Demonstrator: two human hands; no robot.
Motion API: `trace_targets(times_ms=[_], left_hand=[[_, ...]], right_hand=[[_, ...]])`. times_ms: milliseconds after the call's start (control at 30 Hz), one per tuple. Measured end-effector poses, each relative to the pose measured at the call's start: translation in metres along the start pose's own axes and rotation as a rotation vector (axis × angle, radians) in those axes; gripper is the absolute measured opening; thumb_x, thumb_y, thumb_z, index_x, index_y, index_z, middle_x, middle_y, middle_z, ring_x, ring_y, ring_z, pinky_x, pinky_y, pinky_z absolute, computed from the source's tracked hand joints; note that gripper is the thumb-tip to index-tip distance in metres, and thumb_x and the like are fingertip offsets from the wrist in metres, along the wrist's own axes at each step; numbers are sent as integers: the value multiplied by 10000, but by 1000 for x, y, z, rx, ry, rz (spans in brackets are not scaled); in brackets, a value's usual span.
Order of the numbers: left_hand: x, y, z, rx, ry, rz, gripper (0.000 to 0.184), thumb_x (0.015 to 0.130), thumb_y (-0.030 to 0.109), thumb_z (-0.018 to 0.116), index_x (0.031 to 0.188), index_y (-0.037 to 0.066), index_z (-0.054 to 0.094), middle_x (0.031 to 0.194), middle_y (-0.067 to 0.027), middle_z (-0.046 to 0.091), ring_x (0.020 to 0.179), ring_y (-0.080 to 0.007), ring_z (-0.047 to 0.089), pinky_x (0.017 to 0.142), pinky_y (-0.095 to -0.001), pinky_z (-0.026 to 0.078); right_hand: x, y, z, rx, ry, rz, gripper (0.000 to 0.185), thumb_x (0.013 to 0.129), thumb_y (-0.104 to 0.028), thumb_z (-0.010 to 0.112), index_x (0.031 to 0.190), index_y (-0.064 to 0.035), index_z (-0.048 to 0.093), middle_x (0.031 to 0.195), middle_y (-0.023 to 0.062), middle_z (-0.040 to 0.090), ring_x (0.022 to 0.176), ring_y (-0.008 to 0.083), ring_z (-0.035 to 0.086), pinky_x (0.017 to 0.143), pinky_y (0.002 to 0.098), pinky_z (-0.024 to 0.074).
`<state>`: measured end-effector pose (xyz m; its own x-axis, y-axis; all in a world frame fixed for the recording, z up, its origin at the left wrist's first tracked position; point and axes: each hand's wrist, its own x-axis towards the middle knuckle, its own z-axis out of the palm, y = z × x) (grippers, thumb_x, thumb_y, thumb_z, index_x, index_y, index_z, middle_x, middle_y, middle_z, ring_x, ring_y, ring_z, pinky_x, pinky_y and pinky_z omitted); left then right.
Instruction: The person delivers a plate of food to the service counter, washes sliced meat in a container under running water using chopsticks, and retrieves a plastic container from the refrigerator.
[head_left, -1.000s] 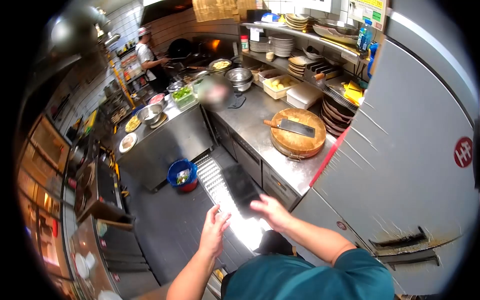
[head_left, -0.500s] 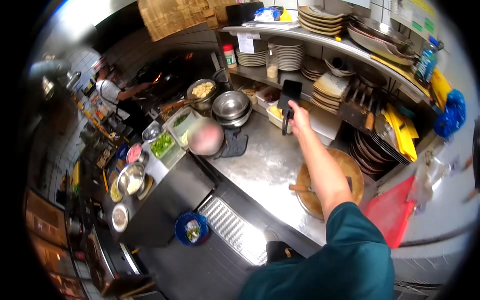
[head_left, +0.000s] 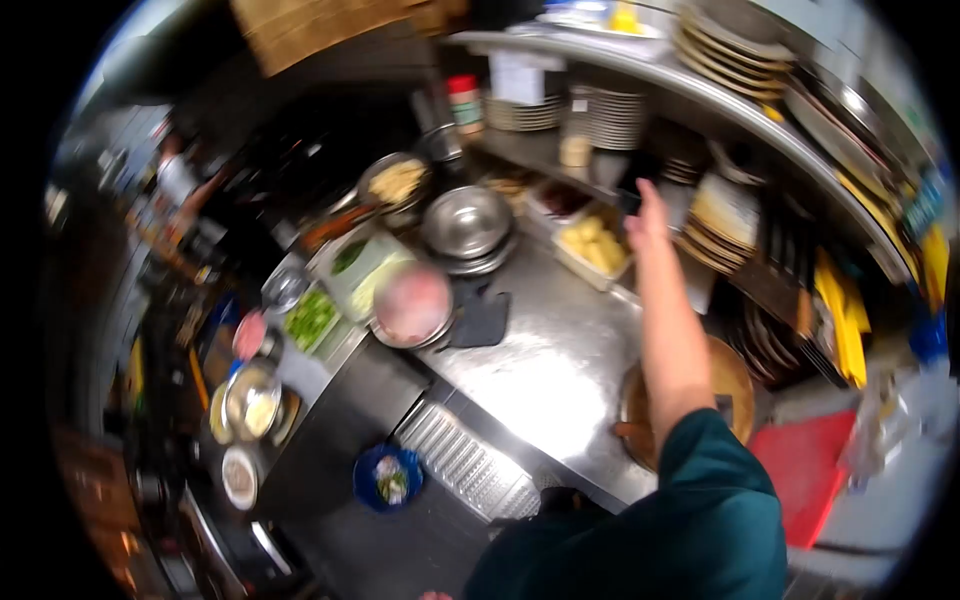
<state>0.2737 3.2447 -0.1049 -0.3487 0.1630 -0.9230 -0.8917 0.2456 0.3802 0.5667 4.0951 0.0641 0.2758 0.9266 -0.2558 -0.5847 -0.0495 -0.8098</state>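
Observation:
My right hand is stretched out toward the shelf unit, at the end of a bare arm in a dark green sleeve. Its fingers appear closed on a black flat phone-like device, which is blurred and blends into the dark shelf behind. Just below and left of the hand is a white tub of yellow chunks. Only a sliver of my left hand shows at the bottom edge, its fingers out of sight. Under my right forearm lies a round wooden board, partly covered by the arm.
Nested steel bowls and a black cloth lie on the steel counter. Plates are stacked on the shelves. A red board leans at right. A co-worker stands at far left. A blue basin is below.
The view has shifted and blurred. My right hand with the black device has moved farther toward the shelf, to the right of the yellow tub. A bit of my left hand has appeared at the bottom.

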Motion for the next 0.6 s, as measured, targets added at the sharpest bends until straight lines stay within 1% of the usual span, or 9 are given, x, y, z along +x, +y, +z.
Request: trace_targets(times_ms=[33, 67, 167, 200, 233, 400, 467, 500, 600], left_hand=[[-30, 17, 37, 143, 131, 168, 354, 1006, 325, 545, 698, 153, 515, 632, 27, 503, 527, -148, 458, 476, -277, 369], [59, 4, -32, 213, -33, 333, 154, 967, 183, 640, 1052, 54, 651, 839, -82, 693, 748, -163, 675, 605, -303, 574], [46, 30, 8, 153, 74, 343, 154, 979, 180, 631, 1074, 60, 615, 872, -76, 684, 702, -177, 664, 615, -309, 562], [48, 39, 5, 146, 60, 315, 235, 970, 204, 668, 1153, 62, 631, 975, -69, 695, 838, -155, 682, 717, -275, 567], [45, 45, 8, 151, 75, 319, 231, 974, 204, 665, 1152, 61, 632, 992, -67, 694, 851, -155, 682, 727, -273, 566], [55, 46, 2, 90, 59, 320, 228, 980, 197, 656, 1155, 53, 633, 1041, -75, 689, 888, -165, 685, 764, -287, 570], [52, 45, -2, 43, 95, 292, 233, 976, 197, 658, 1155, 50, 633, 1051, -86, 687, 892, -175, 692, 764, -302, 577], [55, 45, -8, 1, 113, 265, 240, 973, 196, 659, 1159, 46, 631, 1049, -92, 687, 896, -182, 694, 764, -309, 579], [74, 56, -33, -109, 155, 218, 245, 965, 197, 660, 1142, 31, 629, 1019, -107, 691, 887, -201, 703, 745, -323, 586]], right_hand=[[-2, 3, -7, 5, -108, 6, 232, 861, -297, 787, 992, -190, 628, 704, 5, 519, 432, 142, 422, 365, 254, 287], [41, 24, -29, 88, -260, -39, 244, 855, -227, 783, 1031, -147, 632, 750, 33, 570, 452, 152, 476, 369, 262, 339], [88, 29, -49, 261, -252, 74, 189, 933, -145, 701, 1099, -75, 643, 996, 105, 684, 806, 186, 671, 681, 317, 591], [113, 33, -50, 275, -332, 137, 241, 935, -158, 717, 1134, -42, 645, 1045, 105, 695, 982, 210, 668, 829, 310, 583], [134, 35, -60, 177, -294, 103, 322, 944, -176, 718, 1196, 4, 630, 1035, 84, 693, 941, 205, 669, 817, 300, 580], [72, 47, -46, 463, -209, -88, 702, 962, -333, 674, 1411, 73, 318, 1385, 278, 482, 1182, 386, 571, 1000, 477, 533], [96, 68, -81, 549, -413, -66, 602, 991, -299, 604, 1390, 41, 309, 1387, 325, 473, 1217, 454, 562, 1029, 558, 514], [46, 68, -61, 425, -135, -143, 644, 1004, -336, 569, 1413, 38, 240, 1427, 352, 428, 1261, 505, 522, 1070, 618, 471], [-20, 89, -45, 428, 18, -151, 574, 1010, -335, 538, 1364, 65, 328, 1377, 368, 462, 1226, 502, 540, 1098, 620, 454]])
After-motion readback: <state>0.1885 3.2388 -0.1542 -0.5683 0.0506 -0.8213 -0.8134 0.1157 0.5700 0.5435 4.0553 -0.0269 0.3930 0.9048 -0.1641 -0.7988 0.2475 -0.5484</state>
